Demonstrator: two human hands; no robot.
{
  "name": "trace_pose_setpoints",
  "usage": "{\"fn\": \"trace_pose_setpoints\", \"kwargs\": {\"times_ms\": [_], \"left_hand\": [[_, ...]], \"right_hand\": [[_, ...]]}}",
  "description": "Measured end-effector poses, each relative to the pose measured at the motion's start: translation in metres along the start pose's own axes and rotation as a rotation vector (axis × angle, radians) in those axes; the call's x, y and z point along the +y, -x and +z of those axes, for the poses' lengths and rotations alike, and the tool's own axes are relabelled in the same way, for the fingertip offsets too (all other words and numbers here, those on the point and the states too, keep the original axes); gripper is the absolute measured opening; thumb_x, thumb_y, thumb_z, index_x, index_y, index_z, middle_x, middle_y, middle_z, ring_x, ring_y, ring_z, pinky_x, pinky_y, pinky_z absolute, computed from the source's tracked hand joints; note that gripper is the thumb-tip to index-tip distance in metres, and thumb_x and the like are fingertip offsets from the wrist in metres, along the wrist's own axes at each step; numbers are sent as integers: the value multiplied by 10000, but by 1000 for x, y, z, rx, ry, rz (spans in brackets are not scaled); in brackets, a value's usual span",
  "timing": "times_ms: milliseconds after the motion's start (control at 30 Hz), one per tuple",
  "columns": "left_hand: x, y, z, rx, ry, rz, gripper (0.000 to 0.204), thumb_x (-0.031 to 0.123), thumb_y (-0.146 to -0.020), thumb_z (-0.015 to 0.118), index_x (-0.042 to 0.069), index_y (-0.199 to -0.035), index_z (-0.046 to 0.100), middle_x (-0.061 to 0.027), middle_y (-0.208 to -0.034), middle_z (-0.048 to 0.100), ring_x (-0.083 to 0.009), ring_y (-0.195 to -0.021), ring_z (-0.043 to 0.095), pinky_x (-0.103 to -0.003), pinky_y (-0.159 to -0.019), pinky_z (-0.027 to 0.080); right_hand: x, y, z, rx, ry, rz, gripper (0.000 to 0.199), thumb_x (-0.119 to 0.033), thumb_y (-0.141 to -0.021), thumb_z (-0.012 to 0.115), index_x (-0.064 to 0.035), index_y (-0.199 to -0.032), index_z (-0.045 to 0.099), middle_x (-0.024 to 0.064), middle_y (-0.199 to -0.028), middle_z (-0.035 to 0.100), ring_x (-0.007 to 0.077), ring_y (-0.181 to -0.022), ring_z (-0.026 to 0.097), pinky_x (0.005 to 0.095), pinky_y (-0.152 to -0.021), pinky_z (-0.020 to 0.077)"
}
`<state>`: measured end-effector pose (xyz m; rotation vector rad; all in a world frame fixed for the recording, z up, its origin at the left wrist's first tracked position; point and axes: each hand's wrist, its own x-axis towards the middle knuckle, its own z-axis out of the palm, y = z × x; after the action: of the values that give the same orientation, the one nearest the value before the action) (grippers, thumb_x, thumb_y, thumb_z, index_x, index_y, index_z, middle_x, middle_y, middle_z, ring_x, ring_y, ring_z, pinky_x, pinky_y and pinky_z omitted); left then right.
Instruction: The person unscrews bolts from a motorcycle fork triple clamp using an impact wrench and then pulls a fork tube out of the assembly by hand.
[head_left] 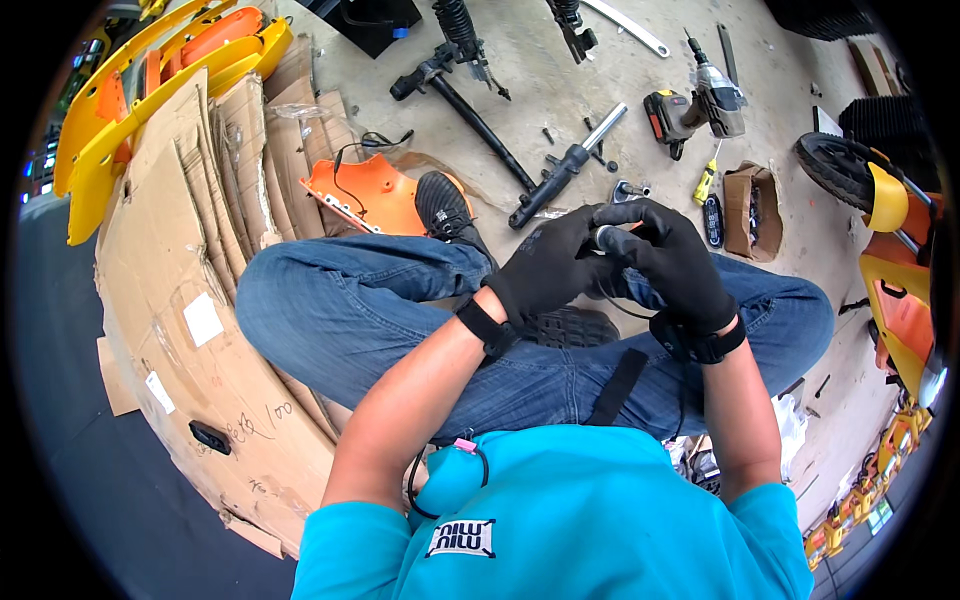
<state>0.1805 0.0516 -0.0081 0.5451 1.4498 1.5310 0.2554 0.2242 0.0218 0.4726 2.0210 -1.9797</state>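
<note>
Both gloved hands meet above the crossed legs in jeans [340,300], and between them sits a small dark cylindrical piece [606,238] with a greyish end, mostly hidden by the gloves. The right hand [682,262] has its index finger arched and its thumb bent in, pinching the piece; the left hand [545,262] comes up against it with curled fingers, though I cannot tell how firmly they press. On the concrete floor [660,75] beyond the hands lie a fork tube [565,165] with a bare metal rod, a cordless impact driver [697,105], a yellow-handled screwdriver [706,182] and an open cardboard box [752,212]. An orange body panel [375,195] lies beside the right edge of the flattened-carton stack [170,260]; a small black device [210,437] rests near that stack's left edge, and yellow panels [110,130] stand at its far end.
</note>
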Motion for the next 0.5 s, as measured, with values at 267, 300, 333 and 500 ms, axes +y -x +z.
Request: {"fn": "trace_pose_setpoints", "kwargs": {"times_ms": [267,300,333,500], "left_hand": [[13,10,4,121,-150,44,661,58,-864,655,-23,-1453,369,-119,-1240,578,-136,-1072,589,-292,-915,495],[10,13,5,115,-126,31,665,59,-864,655,-23,-1457,365,-123,-1250,572,-139,-1079,587,-290,-917,496],[9,16,6,110,-96,17,669,61,-865,654,-22,-1461,361,-127,-1261,566,-142,-1085,586,-288,-919,498],[12,30,14,115,111,-100,652,88,-880,677,-18,-1454,388,-137,-1276,556,-139,-1084,591,-279,-896,515]], "right_hand": [[-4,2,-9,-57,-189,186,281,-158,-941,651,-4,-1175,628,21,-885,669,49,-714,595,205,-625,470],[-5,3,-11,-57,-190,204,286,-161,-941,650,-2,-1177,627,20,-881,670,50,-714,596,205,-625,470],[-3,5,-13,-84,-137,200,304,-174,-938,653,4,-1182,625,29,-928,679,58,-756,610,207,-660,481],[-4,19,-4,-93,-123,133,328,-145,-922,655,16,-1204,614,63,-1046,677,94,-904,632,248,-790,504]]}}
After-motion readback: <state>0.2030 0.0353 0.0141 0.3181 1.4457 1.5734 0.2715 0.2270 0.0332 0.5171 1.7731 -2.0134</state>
